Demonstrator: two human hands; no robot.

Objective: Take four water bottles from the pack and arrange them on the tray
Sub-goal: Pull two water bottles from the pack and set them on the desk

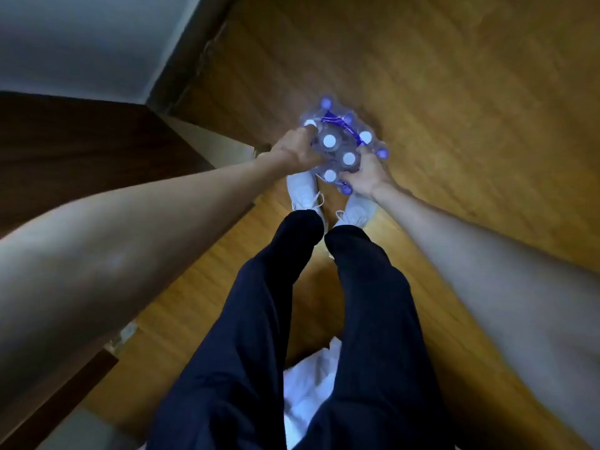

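A: Entry, from nearest out. Person stands bent over, dark trousers (292,319) filling the near view, something white and crumpled (311,394) on the floor between the legs; cannot tell what it is. White shoes (305,193) toe up to the pack.

B: And the pack itself?

A: The pack of water bottles (341,141) sits on the wooden floor (454,108) just beyond the shoes, caps up, wrapped in clear film with a blue band across the top. Left hand (293,149) is closed over the left edge of the pack, fingers curled into the wrap. Right hand (363,175) grips the near right corner, fingers dug in among the bottle tops. Picture is blurred, so I cannot tell whether either holds film or a bottle neck.

B: Handling judgement?

A: Full pack, likely heavy; film is thin, slack and slippery, and will stretch or tear rather than bear load. Bottles are stiff at the neck and soft in the wall. Best hold is a neck below the cap, once the film is opened.

B: Room to work?

A: Open floor to the right and beyond the pack. On the left, dark wooden furniture (81,141) and a wall corner (181,60) stand near; elbow clearance is tighter there. No tray in view, so bottles must be carried out of this frame.
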